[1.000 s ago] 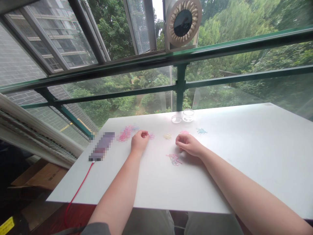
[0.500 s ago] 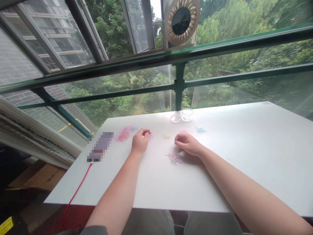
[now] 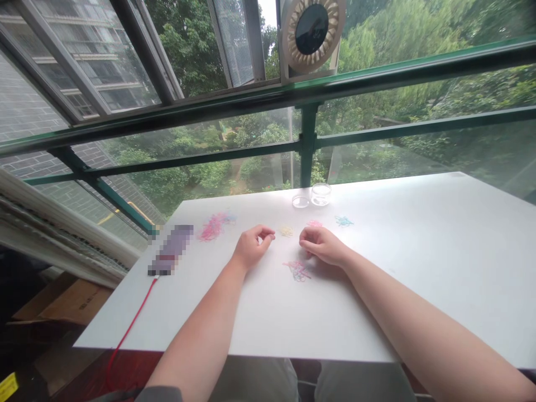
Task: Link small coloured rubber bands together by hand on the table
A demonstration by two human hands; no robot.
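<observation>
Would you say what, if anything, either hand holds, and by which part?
It cannot be told; nothing shows clearly in the left hand or right hand.

Phone (image 3: 173,248)'s on the left of the bench (image 3: 335,318), cord (image 3: 134,324) dropping off the front edge. Big band pile (image 3: 214,226) is right of it, three small piles (image 3: 287,230) further right, side by side. Jar (image 3: 321,195)'s behind those, lid (image 3: 300,202) just left of it. Another pile (image 3: 298,271)'s in front.

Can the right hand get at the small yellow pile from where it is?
Probably yes: the right hand is close by, with only bare tabletop showing between it and the yellow pile.
</observation>
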